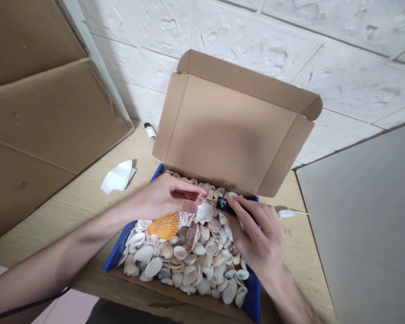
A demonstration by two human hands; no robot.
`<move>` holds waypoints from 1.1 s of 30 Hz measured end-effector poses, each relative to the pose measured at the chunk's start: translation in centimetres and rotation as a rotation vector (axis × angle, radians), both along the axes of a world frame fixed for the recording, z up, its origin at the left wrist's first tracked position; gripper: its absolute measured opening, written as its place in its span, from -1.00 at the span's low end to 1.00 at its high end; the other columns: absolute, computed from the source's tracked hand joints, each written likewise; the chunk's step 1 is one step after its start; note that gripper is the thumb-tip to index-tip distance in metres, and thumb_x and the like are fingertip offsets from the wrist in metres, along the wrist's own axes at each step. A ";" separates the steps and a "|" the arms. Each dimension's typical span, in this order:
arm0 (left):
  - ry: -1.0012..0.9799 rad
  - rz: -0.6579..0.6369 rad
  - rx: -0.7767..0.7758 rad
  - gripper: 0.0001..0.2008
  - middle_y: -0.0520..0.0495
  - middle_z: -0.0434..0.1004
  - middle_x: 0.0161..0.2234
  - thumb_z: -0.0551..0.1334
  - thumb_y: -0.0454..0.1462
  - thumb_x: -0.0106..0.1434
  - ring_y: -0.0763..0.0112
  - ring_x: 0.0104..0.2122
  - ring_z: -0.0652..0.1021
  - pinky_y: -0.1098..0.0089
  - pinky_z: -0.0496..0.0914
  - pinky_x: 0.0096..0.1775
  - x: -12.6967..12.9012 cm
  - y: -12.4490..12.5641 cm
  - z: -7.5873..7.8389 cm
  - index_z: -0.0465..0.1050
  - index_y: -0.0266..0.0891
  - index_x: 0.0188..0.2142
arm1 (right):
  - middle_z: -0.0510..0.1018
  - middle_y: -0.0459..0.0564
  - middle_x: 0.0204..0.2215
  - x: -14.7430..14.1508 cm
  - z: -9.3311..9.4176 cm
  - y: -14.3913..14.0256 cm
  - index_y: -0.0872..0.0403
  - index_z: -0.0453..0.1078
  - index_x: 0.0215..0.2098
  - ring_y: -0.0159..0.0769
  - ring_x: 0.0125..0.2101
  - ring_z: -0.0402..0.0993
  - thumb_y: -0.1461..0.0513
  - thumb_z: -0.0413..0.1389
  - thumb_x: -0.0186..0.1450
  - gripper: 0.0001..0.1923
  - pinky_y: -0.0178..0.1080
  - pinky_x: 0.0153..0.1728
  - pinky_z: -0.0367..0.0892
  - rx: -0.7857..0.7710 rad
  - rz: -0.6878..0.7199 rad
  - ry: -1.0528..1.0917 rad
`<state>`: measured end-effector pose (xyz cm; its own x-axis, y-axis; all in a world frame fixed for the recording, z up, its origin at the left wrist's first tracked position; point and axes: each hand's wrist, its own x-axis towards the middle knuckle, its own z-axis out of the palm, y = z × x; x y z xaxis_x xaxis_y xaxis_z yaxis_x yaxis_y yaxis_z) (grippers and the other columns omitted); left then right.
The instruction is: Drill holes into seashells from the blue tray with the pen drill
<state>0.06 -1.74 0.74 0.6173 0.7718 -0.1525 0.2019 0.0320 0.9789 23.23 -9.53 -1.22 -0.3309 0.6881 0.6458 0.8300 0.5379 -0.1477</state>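
bottle: small, white with a dark cap (150, 132), standing on the wooden table (87, 198) near the wall
tissue: crumpled white piece (118, 176), left of the box
cardboard: large sheets (47, 117), leaning at left
panel: grey board (364, 225), possibly a lid, at right

Carrying, on a pale wooden table (87, 198), an open cardboard box (232, 130) of shells. Also lying there: a crumpled white tissue (118, 177), a small bottle (150, 132).
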 end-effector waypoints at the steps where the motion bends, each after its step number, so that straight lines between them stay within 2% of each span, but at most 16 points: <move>1: -0.005 -0.018 -0.015 -0.76 -0.05 0.61 -0.30 0.37 -0.18 0.13 0.26 -0.31 0.57 0.36 0.46 -0.21 0.0 0.0 -0.1 0.65 -0.12 -0.18 | 0.59 0.10 -0.20 0.0 0.0 0.0 0.11 0.40 0.01 -0.25 -0.24 0.49 0.42 0.16 0.23 -0.62 -0.20 -0.26 0.36 0.005 -0.001 -0.001; 7: 0.015 -0.046 0.023 -0.72 -0.08 0.60 -0.26 0.36 -0.26 0.14 0.25 -0.25 0.56 0.34 0.43 -0.16 -0.1 0.1 -0.7 0.62 -0.18 -0.12 | 0.60 0.10 -0.23 -0.1 -0.4 0.2 0.20 0.40 -0.01 -0.28 -0.31 0.51 0.34 0.20 0.24 -0.67 -0.24 -0.30 0.41 -0.028 0.020 -0.015; 15: 0.047 -0.062 0.112 -0.68 -0.05 0.61 -0.31 0.39 -0.28 0.12 0.27 -0.29 0.56 0.38 0.43 -0.21 -0.2 0.1 -0.9 0.61 -0.08 -0.09 | 0.61 0.09 -0.27 -0.4 -0.4 0.3 0.27 0.40 -0.01 -0.30 -0.33 0.52 0.28 0.17 0.29 -0.68 -0.29 -0.32 0.43 -0.089 0.053 -0.039; 19: 0.021 -0.035 0.046 -0.67 -0.05 0.63 -0.27 0.40 -0.27 0.10 0.25 -0.26 0.57 0.37 0.46 -0.19 -0.1 0.0 -0.7 0.61 -0.07 -0.09 | 0.60 0.09 -0.24 -0.4 -0.2 0.3 0.21 0.40 -0.01 -0.29 -0.33 0.50 0.33 0.19 0.26 -0.68 -0.25 -0.32 0.40 -0.036 0.033 -0.028; 26: -0.032 -0.033 -0.020 -0.66 -0.01 0.64 -0.29 0.41 -0.29 0.07 0.34 -0.35 0.58 0.42 0.46 -0.25 0.1 -0.2 -0.6 0.62 -0.05 -0.12 | 0.60 0.09 -0.21 -0.1 0.1 0.1 0.13 0.39 0.02 -0.26 -0.24 0.52 0.39 0.19 0.23 -0.63 -0.22 -0.27 0.37 -0.008 0.028 -0.013; 33: 0.023 -0.062 0.106 -0.63 -0.04 0.65 -0.28 0.44 -0.28 0.07 0.28 -0.27 0.58 0.42 0.45 -0.20 0.1 0.1 -0.8 0.61 -0.09 -0.09 | 0.62 0.10 -0.27 -0.4 -0.2 0.1 0.22 0.38 0.01 -0.30 -0.33 0.56 0.24 0.16 0.31 -0.67 -0.29 -0.33 0.47 -0.072 0.067 -0.050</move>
